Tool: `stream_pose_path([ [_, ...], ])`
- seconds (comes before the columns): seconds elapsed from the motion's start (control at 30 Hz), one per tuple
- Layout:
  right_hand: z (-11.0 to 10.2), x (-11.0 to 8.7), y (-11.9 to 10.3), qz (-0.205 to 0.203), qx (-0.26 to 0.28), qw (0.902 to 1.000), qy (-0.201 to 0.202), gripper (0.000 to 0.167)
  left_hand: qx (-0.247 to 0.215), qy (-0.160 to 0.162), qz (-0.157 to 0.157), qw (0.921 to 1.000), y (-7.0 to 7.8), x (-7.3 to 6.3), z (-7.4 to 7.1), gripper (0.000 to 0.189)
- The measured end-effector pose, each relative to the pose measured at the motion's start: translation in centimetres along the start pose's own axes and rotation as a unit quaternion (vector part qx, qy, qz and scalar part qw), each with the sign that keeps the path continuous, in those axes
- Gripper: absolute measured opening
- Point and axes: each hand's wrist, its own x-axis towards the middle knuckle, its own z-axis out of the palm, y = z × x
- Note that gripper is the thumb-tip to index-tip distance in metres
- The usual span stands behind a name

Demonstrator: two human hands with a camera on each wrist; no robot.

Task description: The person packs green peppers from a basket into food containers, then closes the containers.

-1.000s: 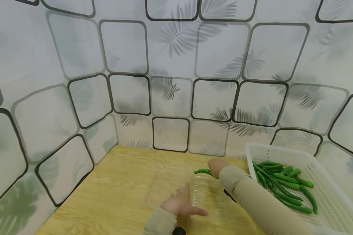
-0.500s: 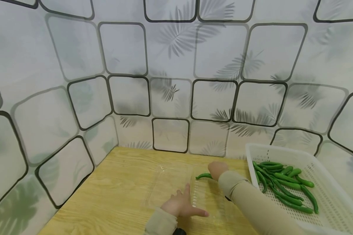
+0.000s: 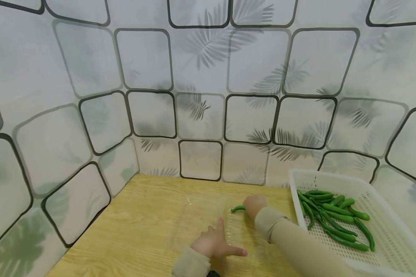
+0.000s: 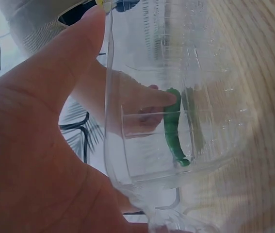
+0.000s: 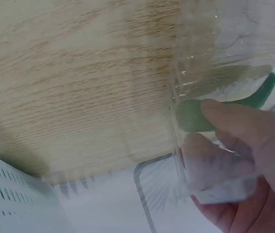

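My right hand [image 3: 255, 206] pinches a green chili pepper [image 3: 238, 208] at the far end of a clear plastic clamshell box [image 3: 231, 231]. In the left wrist view the chili pepper [image 4: 173, 126] shows through the box's clear wall, inside the tray. Thumb and fingers hold the chili pepper's thicker end [image 5: 190, 116] in the right wrist view. My left hand [image 3: 213, 243] rests at the near side of the box, its index finger and thumb stretched out along the edge. The box's open lid [image 3: 197, 215] lies flat to the left.
A white perforated plastic basket [image 3: 390, 207] stands on the right, with several green chili peppers [image 3: 336, 217] heaped at its left side. The wood-grain table [image 3: 131, 223] meets a patterned curtain [image 3: 201, 115] at the back and left.
My right hand has shifted slightly left and down with the chili pepper, into the box. The left hand has stayed almost in place.
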Motion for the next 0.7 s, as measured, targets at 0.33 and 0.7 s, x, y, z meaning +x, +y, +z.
stream_pose_path([
  [0.33,-1.6,0.5,3.0,-0.035,0.128,0.9906,0.034,0.019,-0.002,-0.005,-0.003,1.0,-0.7,0.0,0.0,0.122],
  [0.7,-6.2,-2.7,12.2,0.015,0.145,0.9892,0.018,0.013,-0.004,-0.003,-0.008,1.0,-1.5,0.0,-0.4,0.122],
])
